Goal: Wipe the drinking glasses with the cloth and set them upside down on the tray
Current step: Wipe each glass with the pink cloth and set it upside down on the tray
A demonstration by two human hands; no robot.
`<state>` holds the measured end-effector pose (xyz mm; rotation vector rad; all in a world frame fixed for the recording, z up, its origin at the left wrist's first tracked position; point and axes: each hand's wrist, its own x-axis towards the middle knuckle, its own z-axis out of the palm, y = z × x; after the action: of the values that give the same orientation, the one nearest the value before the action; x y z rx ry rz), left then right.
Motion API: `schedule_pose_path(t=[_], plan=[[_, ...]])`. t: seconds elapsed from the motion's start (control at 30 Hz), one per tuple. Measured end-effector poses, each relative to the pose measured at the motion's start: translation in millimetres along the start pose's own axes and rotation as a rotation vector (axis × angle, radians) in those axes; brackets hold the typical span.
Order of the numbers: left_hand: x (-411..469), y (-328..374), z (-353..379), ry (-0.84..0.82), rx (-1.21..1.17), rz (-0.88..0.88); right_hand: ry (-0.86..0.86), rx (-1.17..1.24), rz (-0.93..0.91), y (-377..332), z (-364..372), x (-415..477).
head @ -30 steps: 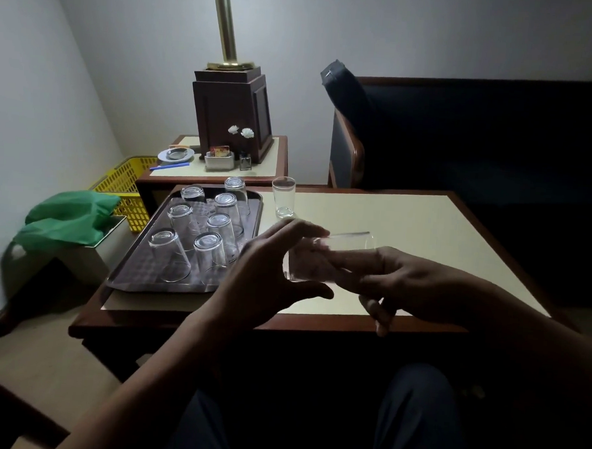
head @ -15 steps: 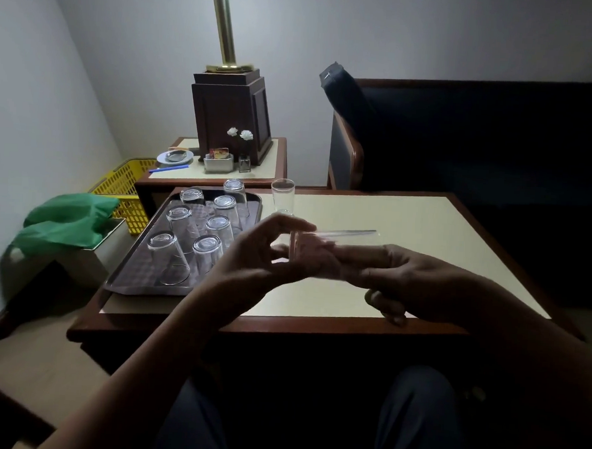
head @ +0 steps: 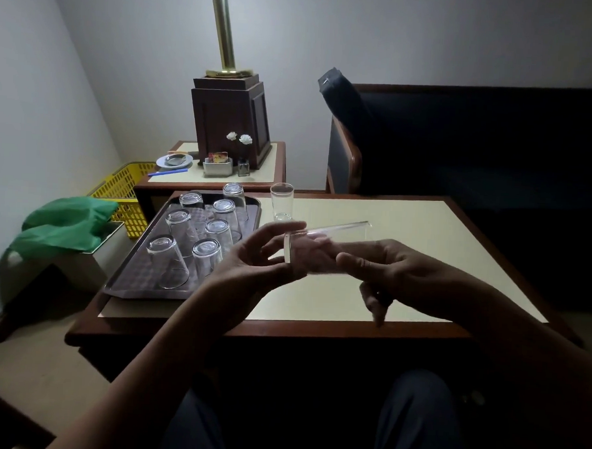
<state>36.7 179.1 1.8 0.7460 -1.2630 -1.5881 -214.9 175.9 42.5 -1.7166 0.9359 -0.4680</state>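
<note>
Since a sec ago I've rolled the glass (head: 324,250) flatter: it's now lying on its side in mid-air over the table's near half, thick base twd the left, mouth twd the right, whereas before more of its upper wall caught the light. My right hand (head: 412,275) looks to have fingers pushed inside the mouth, which is prob. how I reach the inner wall; my left hand (head: 251,263) is curled around the base end, fingertips touching it, to steady and turn it. No cloth visible in either hand, too dark to be sure.

The tray (head: 137,274) sits at the table's left w/ seven glasses (head: 167,262) already upside down on it, so drips run out and rims stay off dust. One upright glass (head: 281,202) waits just beside the tray's far right corner, apart from it, so I judge it's not done yet. A green bag (head: 64,226) and yellow basket (head: 124,194) sit off left, out of the way.
</note>
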Motion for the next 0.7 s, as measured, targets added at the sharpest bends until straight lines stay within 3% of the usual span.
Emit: schedule_pose_path(t=[0.1, 0.17, 0.3, 0.37, 0.43, 0.5, 0.57, 0.7], plan=[[3, 5, 3, 0.011, -0.004, -0.196, 0.11, -0.451, -0.228, 3, 7, 1], [6, 7, 4, 0.056, 0.074, -0.223, 0.077, -0.672, -0.301, 12, 13, 3], [3, -1, -5, 0.008, 0.166, 0.059, -0.058, -0.253, -0.082, 5, 12, -2], [3, -5, -6, 0.01, 0.216, 0.102, -0.072, -0.098, -0.001, 2, 6, -3], [4, -10, -5, 0.021, 0.173, -0.003, 0.003, -0.16, -0.102, 4, 8, -1], [3, -7, 0, 0.014, 0.071, -0.204, 0.081, -0.406, -0.258, 10, 17, 3], [4, -6, 0, 0.034, 0.035, -0.242, 0.07, -0.488, -0.295, 15, 23, 7], [0, -9, -4, 0.089, 0.181, -0.015, -0.1, 0.045, -0.007, 13, 15, 4]])
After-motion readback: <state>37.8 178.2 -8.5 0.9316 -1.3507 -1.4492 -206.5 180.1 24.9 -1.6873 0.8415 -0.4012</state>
